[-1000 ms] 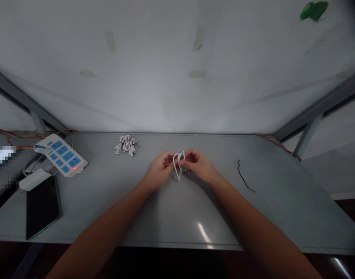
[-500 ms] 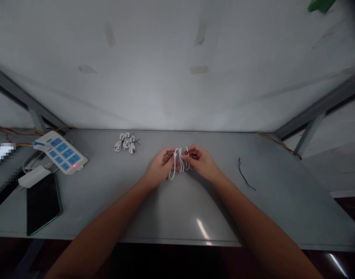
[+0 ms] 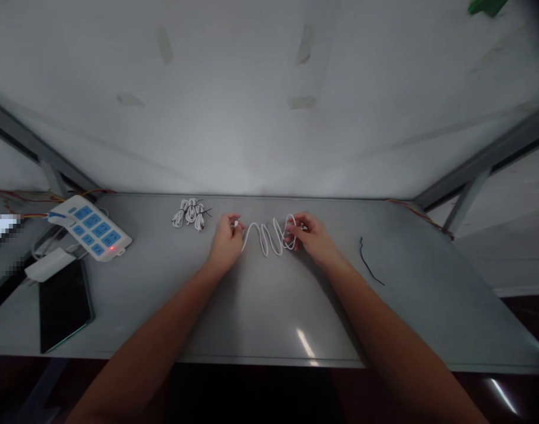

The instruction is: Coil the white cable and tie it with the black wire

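A white cable (image 3: 264, 240) stretches in loose, wavy loops between my two hands, just over the grey table. My left hand (image 3: 227, 242) is closed on one end of it, where a small white plug pokes out by the thumb. On the other side, the fingers of my right hand (image 3: 311, 235) pinch the gathered loops; the cable's far end is partly hidden there. To the right of that hand lies a thin black twist tie (image 3: 369, 264), loose and slightly bent.
Several white cables (image 3: 190, 213), bundled with black ties, lie at the back left. Further left are a power strip (image 3: 92, 228) with a lit red light, a white adapter (image 3: 50, 265) and a dark tablet (image 3: 65, 306). A pale wall (image 3: 260, 147) stands behind the table (image 3: 269, 318).
My left hand has moved left, away from my right hand. The cable's tight coil has opened out into wide loops between them. The view has shifted slightly.
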The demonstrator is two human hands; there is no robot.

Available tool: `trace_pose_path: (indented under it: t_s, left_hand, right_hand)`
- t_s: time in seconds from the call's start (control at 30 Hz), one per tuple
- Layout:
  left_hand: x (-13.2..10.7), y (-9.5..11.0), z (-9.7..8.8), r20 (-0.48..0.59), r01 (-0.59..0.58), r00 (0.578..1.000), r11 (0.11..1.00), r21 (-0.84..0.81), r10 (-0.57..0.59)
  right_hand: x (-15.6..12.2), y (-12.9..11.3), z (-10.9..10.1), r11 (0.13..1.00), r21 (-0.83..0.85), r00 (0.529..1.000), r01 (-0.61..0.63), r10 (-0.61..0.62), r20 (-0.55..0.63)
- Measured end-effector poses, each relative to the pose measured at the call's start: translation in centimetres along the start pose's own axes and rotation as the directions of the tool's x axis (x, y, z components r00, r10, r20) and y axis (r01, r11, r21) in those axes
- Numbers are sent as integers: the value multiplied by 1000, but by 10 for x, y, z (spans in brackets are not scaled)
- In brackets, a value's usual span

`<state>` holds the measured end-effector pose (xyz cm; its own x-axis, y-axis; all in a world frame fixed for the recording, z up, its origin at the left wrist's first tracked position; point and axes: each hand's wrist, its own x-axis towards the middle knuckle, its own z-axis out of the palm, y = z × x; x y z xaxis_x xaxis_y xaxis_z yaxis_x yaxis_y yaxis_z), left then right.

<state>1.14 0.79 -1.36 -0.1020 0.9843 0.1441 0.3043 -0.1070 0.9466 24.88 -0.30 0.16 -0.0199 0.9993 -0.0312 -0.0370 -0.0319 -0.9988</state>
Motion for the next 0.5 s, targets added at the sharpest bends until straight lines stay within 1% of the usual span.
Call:
trace_pose_path:
  t_s: [0.13,0.2,0.27,0.37,0.5]
  left_hand:
    - [9,-2,-14,-63,0,998,998,64,4]
    - [13,-2,-22,-97,5,995,995,96,4]
    - [18,-1,-31,-132,17,991,990,143,3]
    - [23,2,-41,-172,23,985,982,189,10]
    - [25,6,-49,-215,20,976,970,242,34]
  right_hand:
    - [7,5,-12,983,132,992,-127,123,38]
    - [10,8,-19,972,183,988,-151,145,48]
    - [13,10,-26,976,180,993,-122,120,22]
    - [15,8,-36,992,120,997,-39,47,-65]
    - [15,-3,-47,996,61,981,59,-46,-187]
